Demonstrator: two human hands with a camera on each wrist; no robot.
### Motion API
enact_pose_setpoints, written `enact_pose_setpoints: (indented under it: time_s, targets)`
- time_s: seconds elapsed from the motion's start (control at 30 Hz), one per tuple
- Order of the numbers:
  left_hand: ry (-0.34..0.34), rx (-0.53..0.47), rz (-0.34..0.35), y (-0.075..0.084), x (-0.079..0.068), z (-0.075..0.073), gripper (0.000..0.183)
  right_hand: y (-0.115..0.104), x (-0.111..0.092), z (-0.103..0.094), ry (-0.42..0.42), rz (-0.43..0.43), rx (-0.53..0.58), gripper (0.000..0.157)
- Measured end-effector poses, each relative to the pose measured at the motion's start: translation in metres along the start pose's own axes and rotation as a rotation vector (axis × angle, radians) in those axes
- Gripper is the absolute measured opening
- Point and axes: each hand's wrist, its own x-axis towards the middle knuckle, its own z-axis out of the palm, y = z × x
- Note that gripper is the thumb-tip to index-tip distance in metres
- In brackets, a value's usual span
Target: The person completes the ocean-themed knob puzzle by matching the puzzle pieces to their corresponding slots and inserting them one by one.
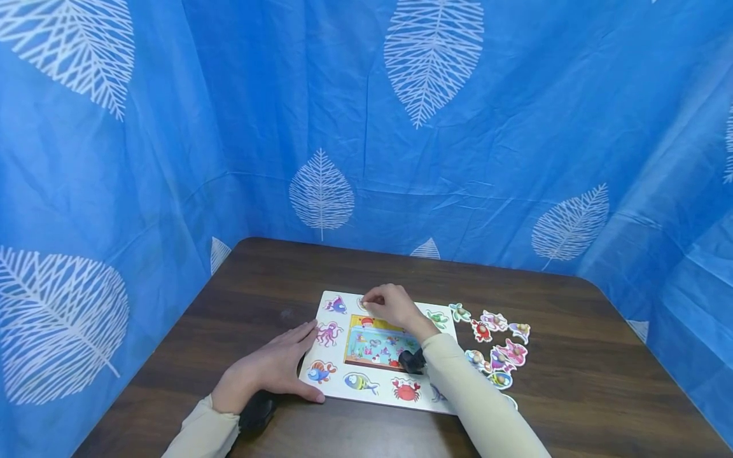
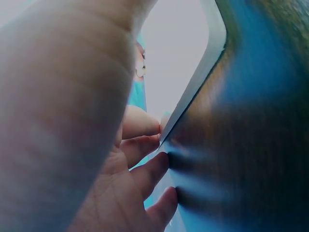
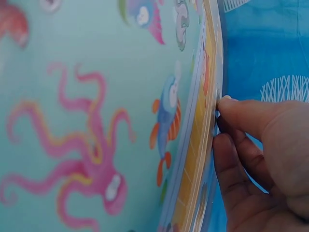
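Note:
A white puzzle board [image 1: 385, 391] with sea-animal shapes round a central aquarium picture [image 1: 372, 346] lies on the table. My left hand [image 1: 269, 364] rests against its left side, fingers along the edge and thumb by the near corner. In the left wrist view, the fingertips [image 2: 161, 162] touch the board's edge. Over the far edge, my right hand [image 1: 395, 308] pinches a small puzzle piece [image 1: 362, 304], mostly hidden by the fingers. The right wrist view has thumb and fingers [image 3: 227, 150] closed together at the board's surface, beyond a printed pink octopus [image 3: 91, 154].
Several knobbed sea-animal pieces lie right of the board, among them a red crab piece [image 1: 481, 331] and a pink piece [image 1: 515, 352]. Some are partly covered by the right sleeve [image 1: 475, 401]. A blue leaf-patterned curtain [image 1: 366, 159] surrounds the dark wooden table [image 1: 572, 381].

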Motion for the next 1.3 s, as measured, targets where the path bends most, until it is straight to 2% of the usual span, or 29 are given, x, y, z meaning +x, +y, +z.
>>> enact_pose_setpoints:
  time_s: [0.47,0.8,1.3]
  targets:
    - [-0.008,0.008,-0.021,0.003,0.000,-0.002,0.127,0.000,-0.003,-0.003,-0.011,0.013,0.001,0.018]
    - [-0.006,0.012,-0.005,0.001,0.000,-0.002,0.127,0.002,-0.010,-0.011,0.042,-0.003,0.016,0.019]
    - [0.002,0.010,-0.006,0.002,0.000,0.000,0.128,0.015,-0.033,-0.023,0.120,0.002,0.040,0.018]
